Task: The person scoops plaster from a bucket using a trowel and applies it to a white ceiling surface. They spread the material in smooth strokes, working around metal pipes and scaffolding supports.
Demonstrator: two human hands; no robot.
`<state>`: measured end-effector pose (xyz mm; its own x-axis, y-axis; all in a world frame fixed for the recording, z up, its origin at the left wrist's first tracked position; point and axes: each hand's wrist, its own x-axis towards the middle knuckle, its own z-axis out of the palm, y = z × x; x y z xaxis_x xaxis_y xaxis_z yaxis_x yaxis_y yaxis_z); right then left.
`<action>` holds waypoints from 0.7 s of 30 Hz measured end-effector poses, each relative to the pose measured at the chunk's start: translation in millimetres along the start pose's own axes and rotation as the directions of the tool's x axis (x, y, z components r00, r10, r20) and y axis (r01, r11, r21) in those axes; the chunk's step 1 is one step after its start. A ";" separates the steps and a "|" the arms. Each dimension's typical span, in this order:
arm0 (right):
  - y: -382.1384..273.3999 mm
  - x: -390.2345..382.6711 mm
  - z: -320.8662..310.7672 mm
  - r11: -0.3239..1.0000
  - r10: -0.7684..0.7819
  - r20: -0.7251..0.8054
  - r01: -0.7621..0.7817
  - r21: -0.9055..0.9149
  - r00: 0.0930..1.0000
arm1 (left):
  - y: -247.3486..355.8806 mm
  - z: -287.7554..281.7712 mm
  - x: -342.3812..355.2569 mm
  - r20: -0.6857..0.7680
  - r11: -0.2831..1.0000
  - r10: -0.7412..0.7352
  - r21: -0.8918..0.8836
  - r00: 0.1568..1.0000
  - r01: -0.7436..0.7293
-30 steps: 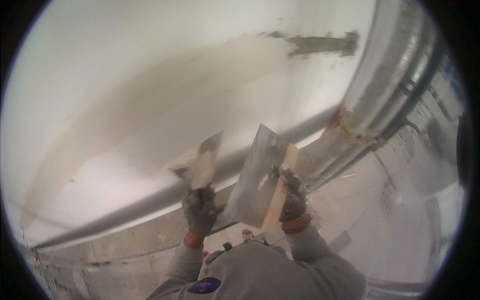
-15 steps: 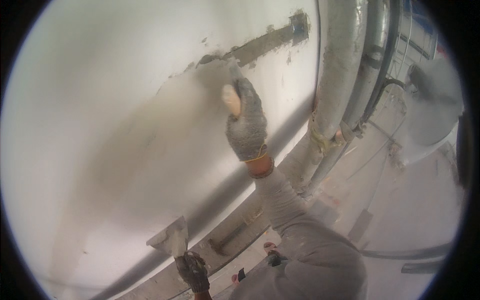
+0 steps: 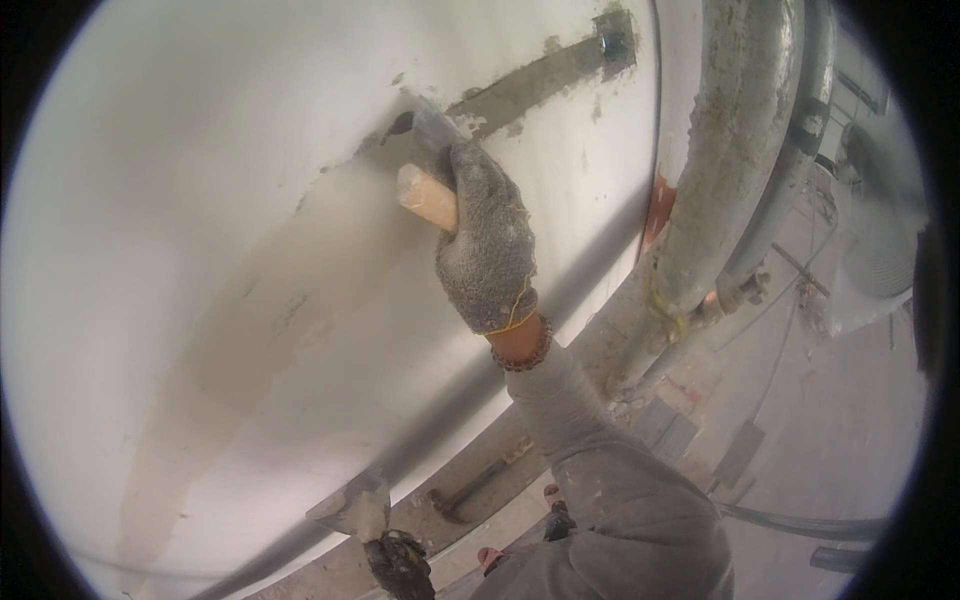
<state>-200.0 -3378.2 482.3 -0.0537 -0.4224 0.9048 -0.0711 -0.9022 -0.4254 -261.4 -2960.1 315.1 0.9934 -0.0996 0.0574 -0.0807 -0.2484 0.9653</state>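
Arm [image 3: 555,400] outstretched far, right hand [image 3: 490,240] grips a trowel [image 3: 430,199] at the wall [image 3: 150,200]; near left hand [image 3: 400,566] apparently clasps a scraper [image 3: 362,508].

Right grip [image 3: 488,245], gloved, holds a wooden-handled trowel [image 3: 434,130] at the white wall [image 3: 190,160]; left grip [image 3: 400,562], lower, holds a scraper [image 3: 364,507].

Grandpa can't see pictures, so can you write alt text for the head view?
A gloved right hand holds a trowel against a white wall, by a grey strip. The gloved left hand, low down, grips a scraper; big pipes run up the right side.
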 end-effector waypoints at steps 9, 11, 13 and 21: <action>12.8 8.2 12.8 1.000 0.017 -0.040 -0.016 0.021 0.999 | 22.0 4.8 -11.1 0.135 0.963 0.143 0.209 0.981 -0.169; 13.9 11.3 14.2 0.999 -0.046 -0.107 0.044 -0.016 0.993 | 22.6 5.6 -13.9 0.119 0.975 0.080 0.200 0.990 -0.102; 36.1 27.6 24.0 0.987 -0.107 -0.222 0.076 -0.143 0.969 | 30.5 5.2 -18.9 0.190 0.929 0.179 0.290 0.965 -0.230; -0.9 16.6 5.2 1.000 -0.026 -0.075 0.026 -0.011 0.997 | 14.8 -4.3 -25.9 0.071 0.991 0.029 0.126 0.997 -0.038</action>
<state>-195.6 -3384.9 497.8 -0.1266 -0.3907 0.9118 -0.0832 -0.9117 -0.4022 -287.9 -2957.0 329.0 0.9823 -0.1745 0.0675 -0.1280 -0.3636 0.9227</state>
